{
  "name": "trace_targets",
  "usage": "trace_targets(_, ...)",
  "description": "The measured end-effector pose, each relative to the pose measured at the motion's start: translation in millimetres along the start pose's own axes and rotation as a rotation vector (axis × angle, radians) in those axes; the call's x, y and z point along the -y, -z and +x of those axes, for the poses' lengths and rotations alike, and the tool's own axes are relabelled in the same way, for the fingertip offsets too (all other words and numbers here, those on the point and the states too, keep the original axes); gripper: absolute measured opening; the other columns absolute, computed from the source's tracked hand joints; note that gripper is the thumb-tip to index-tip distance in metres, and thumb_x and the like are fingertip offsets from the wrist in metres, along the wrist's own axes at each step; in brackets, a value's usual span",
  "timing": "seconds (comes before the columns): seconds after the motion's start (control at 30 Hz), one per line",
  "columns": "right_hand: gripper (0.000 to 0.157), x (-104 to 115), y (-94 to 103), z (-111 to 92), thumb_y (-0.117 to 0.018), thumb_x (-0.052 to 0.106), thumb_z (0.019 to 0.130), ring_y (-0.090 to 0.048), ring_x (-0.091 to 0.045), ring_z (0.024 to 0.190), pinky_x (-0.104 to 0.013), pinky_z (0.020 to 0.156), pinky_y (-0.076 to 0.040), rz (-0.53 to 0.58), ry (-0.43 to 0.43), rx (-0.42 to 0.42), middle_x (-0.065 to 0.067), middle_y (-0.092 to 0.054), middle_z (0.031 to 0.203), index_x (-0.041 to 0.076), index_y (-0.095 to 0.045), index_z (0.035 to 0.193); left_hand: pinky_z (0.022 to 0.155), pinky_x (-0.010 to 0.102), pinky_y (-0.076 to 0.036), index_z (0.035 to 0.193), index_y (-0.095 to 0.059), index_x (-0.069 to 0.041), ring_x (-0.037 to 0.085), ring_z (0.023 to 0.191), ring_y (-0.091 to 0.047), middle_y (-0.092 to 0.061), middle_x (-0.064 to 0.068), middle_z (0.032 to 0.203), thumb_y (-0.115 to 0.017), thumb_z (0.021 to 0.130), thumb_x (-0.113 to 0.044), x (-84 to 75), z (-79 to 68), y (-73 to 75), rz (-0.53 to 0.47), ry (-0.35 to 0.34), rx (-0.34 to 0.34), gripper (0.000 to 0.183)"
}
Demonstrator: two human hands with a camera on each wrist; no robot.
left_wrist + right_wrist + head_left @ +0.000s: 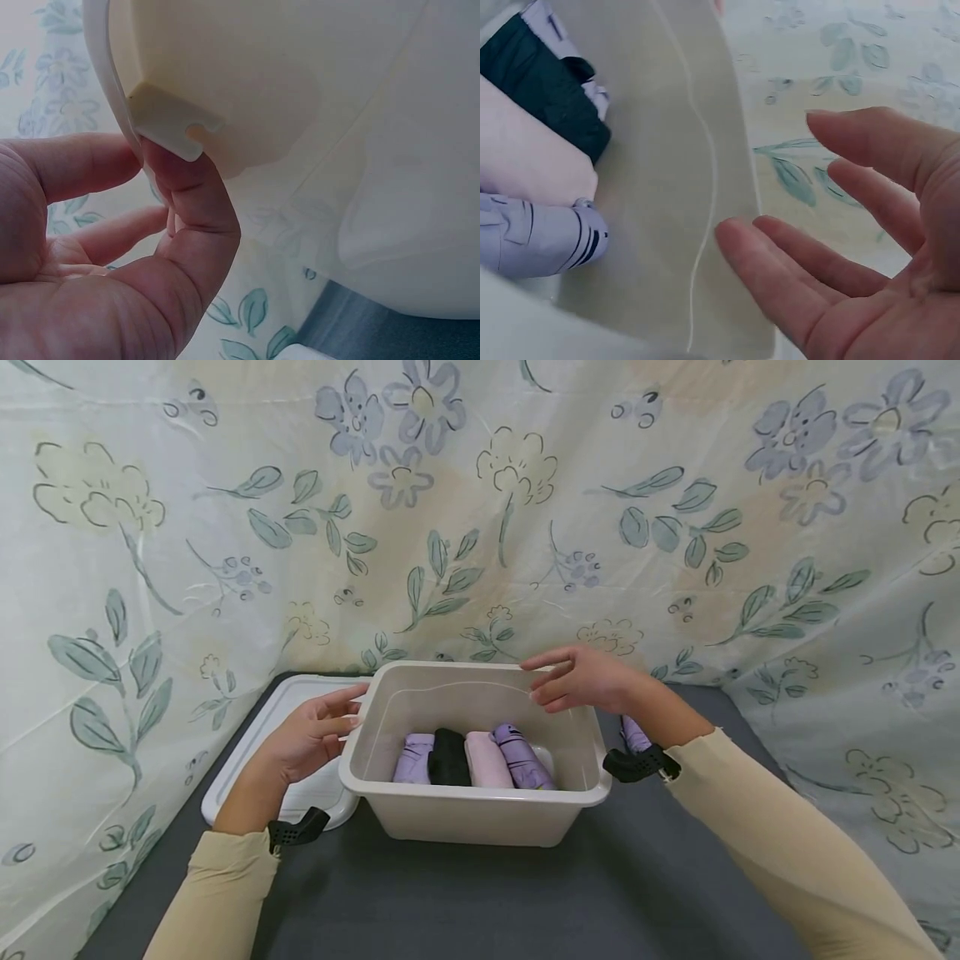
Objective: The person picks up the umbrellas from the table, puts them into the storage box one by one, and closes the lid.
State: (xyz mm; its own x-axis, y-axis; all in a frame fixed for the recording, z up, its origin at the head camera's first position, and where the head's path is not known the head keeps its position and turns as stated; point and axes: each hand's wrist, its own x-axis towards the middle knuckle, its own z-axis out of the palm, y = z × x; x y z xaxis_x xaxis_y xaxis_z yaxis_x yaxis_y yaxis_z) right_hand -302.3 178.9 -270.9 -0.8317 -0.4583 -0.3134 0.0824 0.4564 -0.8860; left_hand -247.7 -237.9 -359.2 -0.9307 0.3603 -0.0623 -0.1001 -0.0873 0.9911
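Observation:
A beige plastic storage bin (480, 817) stands on the dark table with its inside facing me. Four-sided and deep, it holds a row of rolled fabric bundles: a lavender bundle (413, 760), a black or dark green bundle (448, 758), a pink bundle (489, 760) and a patterned lavender bundle (522, 758). At the bin's left end my left hand (318, 731) pinches the rim, one bent finger under a small tab (169, 124) there. My right hand (581, 681) is over the back right rim, fingers loosely spread and holding nothing.
A white lid (300, 793) lies on the table left of the bin, partly behind my left arm. Another lavender bundle (634, 737) shows beyond my right wrist. A floral curtain (450, 568) hangs behind the dark tabletop (480, 902).

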Motion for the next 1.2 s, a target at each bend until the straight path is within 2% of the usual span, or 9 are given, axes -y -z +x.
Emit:
trace_targets(0.17, 0.06, -6.0, 7.4, -12.0, -0.071, 0.003, 0.094, -0.068, -0.032, 0.119, -0.043, 0.099, -0.056, 0.064, 0.033, -0.072, -0.029, -0.054, 0.146, 0.009, -0.052, 0.15, 0.088, 0.03, -0.061, 0.16, -0.029, -0.003, 0.012, 0.102, -0.069, -0.061, 0.002, 0.115, -0.057, 0.103, -0.006, -0.7, -0.4, -0.9, -0.005, 0.002, 0.0, 0.064)
trace_targets(0.3, 0.06, -13.5, 13.2, -18.4, -0.072, 0.006, 0.094, -0.07, -0.027, 0.117, -0.041, 0.098, -0.057, 0.111, 0.065, -0.11, -0.025, -0.056, 0.146, 0.01, -0.052, 0.15, 0.088, 0.03, -0.061, 0.16, -0.029, -0.003, 0.013, 0.102, -0.069, -0.061, 0.002, 0.115, -0.057, 0.103, -0.006, -0.6, -0.8, -1.0, -0.002, 0.0, -0.006, 0.064)
trace_targets(0.47, 0.056, -27.4, 25.6, -25.3, -0.067, 0.005, 0.097, -0.074, -0.019, 0.106, -0.036, 0.092, -0.06, 0.209, 0.116, -0.145, -0.005, -0.074, 0.119, 0.004, -0.048, 0.15, 0.088, 0.03, -0.061, 0.16, -0.03, -0.004, 0.013, 0.103, -0.069, -0.061, 0.003, 0.117, -0.058, 0.103, -0.007, -0.1, -1.3, -1.6, 0.007, -0.002, -0.01, 0.063)
trace_targets(0.57, 0.056, -37.0, 33.2, -30.3, -0.068, 0.009, 0.098, -0.075, -0.017, 0.103, -0.037, 0.093, -0.06, 0.232, 0.145, -0.188, 0.006, -0.077, 0.107, 0.002, -0.048, 0.149, 0.088, 0.03, -0.061, 0.16, -0.031, -0.005, 0.014, 0.103, -0.069, -0.061, 0.003, 0.117, -0.058, 0.103, -0.007, 0.5, -1.7, -1.8, 0.008, -0.002, -0.012, 0.063)
trace_targets(0.67, 0.055, -46.8, 39.3, -35.2, -0.072, 0.014, 0.095, -0.075, -0.016, 0.102, -0.037, 0.094, -0.059, 0.26, 0.172, -0.245, 0.007, -0.077, 0.107, 0.004, -0.052, 0.145, 0.088, 0.03, -0.061, 0.16, -0.032, -0.005, 0.013, 0.102, -0.07, -0.062, 0.003, 0.118, -0.057, 0.103, -0.007, 1.7, -1.6, -1.5, 0.006, -0.005, -0.012, 0.062)
trace_targets(0.83, 0.051, -63.8, 49.0, -42.3, -0.075, 0.016, 0.093, -0.074, -0.012, 0.103, -0.03, 0.09, -0.06, 0.292, 0.219, -0.327, 0.007, -0.076, 0.112, 0.007, -0.057, 0.141, 0.087, 0.03, -0.061, 0.16, -0.031, -0.004, 0.013, 0.101, -0.07, -0.061, 0.004, 0.117, -0.056, 0.104, -0.005, 1.9, 0.3, -0.7, -0.004, -0.01, 0.005, 0.062)
trace_targets(0.93, 0.056, -75.4, 54.6, -43.2, -0.075, 0.022, 0.094, -0.073, -0.008, 0.104, -0.026, 0.09, -0.059, 0.199, 0.209, -0.394, 0.007, -0.074, 0.117, 0.007, -0.055, 0.144, 0.087, 0.03, -0.061, 0.16, -0.03, -0.003, 0.013, 0.1, -0.07, -0.06, 0.004, 0.116, -0.056, 0.103, -0.004, 1.2, 1.2, -0.4, -0.009, -0.01, 0.012, 0.063)
trace_targets(1.1, 0.066, -102.8, 65.9, -37.5, -0.073, 0.046, 0.093, -0.069, 0.0, 0.103, -0.019, 0.089, -0.056, -0.062, 0.103, -0.513, -0.007, -0.065, 0.14, 0.016, -0.054, 0.149, 0.086, 0.03, -0.061, 0.16, -0.03, -0.004, 0.013, 0.1, -0.07, -0.061, 0.004, 0.116, -0.057, 0.103, -0.005, 0.3, 1.2, 0.7, -0.008, -0.01, 0.006, 0.063)
trace_targets(1.2, 0.068, -123.0, 72.1, -33.0, -0.072, 0.053, 0.091, -0.067, 0.003, 0.101, -0.018, 0.086, -0.054, -0.117, 0.054, -0.561, -0.013, -0.062, 0.143, 0.019, -0.056, 0.148, 0.086, 0.031, -0.061, 0.16, -0.029, -0.003, 0.013, 0.1, -0.07, -0.061, 0.003, 0.116, -0.056, 0.103, -0.004, 0.2, 1.7, 1.5, -0.011, -0.012, 0.011, 0.063)
